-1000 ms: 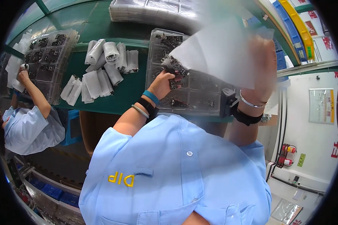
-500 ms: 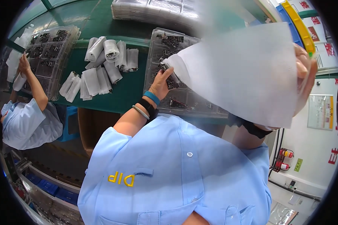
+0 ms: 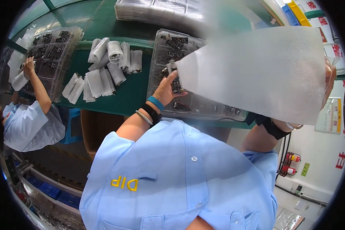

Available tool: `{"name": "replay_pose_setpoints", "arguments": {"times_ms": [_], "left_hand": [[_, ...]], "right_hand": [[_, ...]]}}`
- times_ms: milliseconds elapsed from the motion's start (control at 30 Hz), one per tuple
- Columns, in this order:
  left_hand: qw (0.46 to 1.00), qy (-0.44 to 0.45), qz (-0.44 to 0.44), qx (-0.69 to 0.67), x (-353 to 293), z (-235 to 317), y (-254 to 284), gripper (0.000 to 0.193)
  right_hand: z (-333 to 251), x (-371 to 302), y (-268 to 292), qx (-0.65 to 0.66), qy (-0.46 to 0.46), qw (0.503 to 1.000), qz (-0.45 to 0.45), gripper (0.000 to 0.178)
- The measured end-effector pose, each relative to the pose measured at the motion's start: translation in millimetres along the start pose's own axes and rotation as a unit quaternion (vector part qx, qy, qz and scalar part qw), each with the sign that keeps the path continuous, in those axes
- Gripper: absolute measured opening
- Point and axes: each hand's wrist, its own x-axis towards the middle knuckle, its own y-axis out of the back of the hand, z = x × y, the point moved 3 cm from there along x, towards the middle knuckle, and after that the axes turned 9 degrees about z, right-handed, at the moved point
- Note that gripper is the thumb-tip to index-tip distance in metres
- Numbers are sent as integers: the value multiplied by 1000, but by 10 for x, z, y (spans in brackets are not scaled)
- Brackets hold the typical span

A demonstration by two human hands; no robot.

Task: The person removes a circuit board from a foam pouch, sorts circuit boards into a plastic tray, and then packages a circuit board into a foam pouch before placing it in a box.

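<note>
A white translucent foam sheet (image 3: 257,73) stretches across the right half of the view. At its right edge is my right hand (image 3: 329,78), gripping it, with most of the fingers hidden behind the sheet. My left hand (image 3: 165,90) closes around a small dark circuit board (image 3: 176,85) at the sheet's narrow left end. Under both lies a clear compartment tray (image 3: 154,78) holding more circuit boards, partly covered by the sheet. Left of this tray, several white wrapped rolls (image 3: 97,82) are piled on the green table (image 3: 119,103), board edges showing at some ends.
A stack of clear trays (image 3: 157,13) stands at the back. On the left, a co-worker (image 3: 30,126) handles white sheets beside another tray of boards (image 3: 51,76). A cardboard box (image 3: 97,130) sits below the table edge. Blue and yellow bins (image 3: 297,13) are at the upper right.
My right hand has moved to the right, drawing the sheet out longer and flatter. My left hand stays almost in place with the circuit board. The co-worker's hand has shifted slightly.
</note>
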Motion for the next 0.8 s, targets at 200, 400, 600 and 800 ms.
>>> {"name": "replay_pose_setpoints", "arguments": {"times_ms": [200, 400, 600, 800], "left_hand": [[987, -50, 100, 112, 170, -204, 245, 41], [979, -31, 164, 114, 62, -124, 245, 38], [986, -76, 140, 40, 59, -50, 471, 22], [983, -71, 118, 123, 11, 30, 513, 11]], "right_hand": [[-22, 200, -65, 293, -147, 943, -59, 32], [-209, -93, 557, 165, -148, 959, -175, 33], [0, -856, 2202, -186, -52, 903, 385, 23], [177, -2256, 3316, -91, -17, 813, 574, 16]]}}
